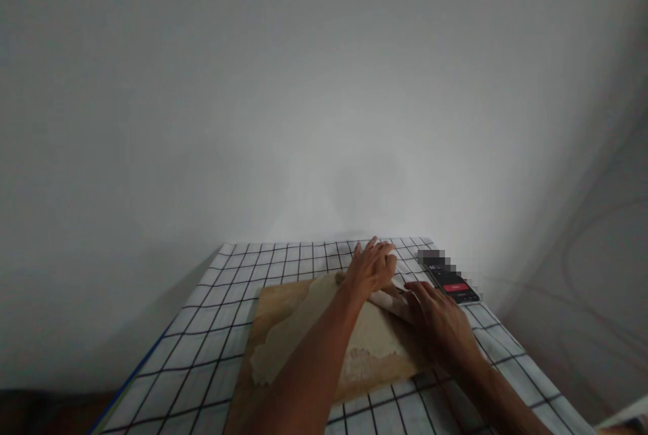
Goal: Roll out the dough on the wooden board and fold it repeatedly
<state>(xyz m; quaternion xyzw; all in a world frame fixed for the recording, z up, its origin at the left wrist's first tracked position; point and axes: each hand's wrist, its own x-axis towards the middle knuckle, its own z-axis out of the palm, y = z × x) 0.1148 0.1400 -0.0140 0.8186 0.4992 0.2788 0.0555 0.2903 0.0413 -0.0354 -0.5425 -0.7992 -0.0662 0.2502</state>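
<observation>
A wide, thin sheet of pale dough (288,337) with an uneven edge lies over a wooden board (374,381). Across its right part rests a slim wooden rolling pin (392,305), its far-left end showing beside my left wrist. My left hand (373,266) is on the pin toward its far end, fingers somewhat apart and bent over it. Nearer me, my right hand (435,313) is closed over the other end, hiding that tip. My left forearm covers part of the dough.
The board stands on a table with a white, black-checked cloth (202,327). A phone (452,281) with a lit screen lies by the right edge, partly blurred out. Behind the table rises a plain grey wall (324,97).
</observation>
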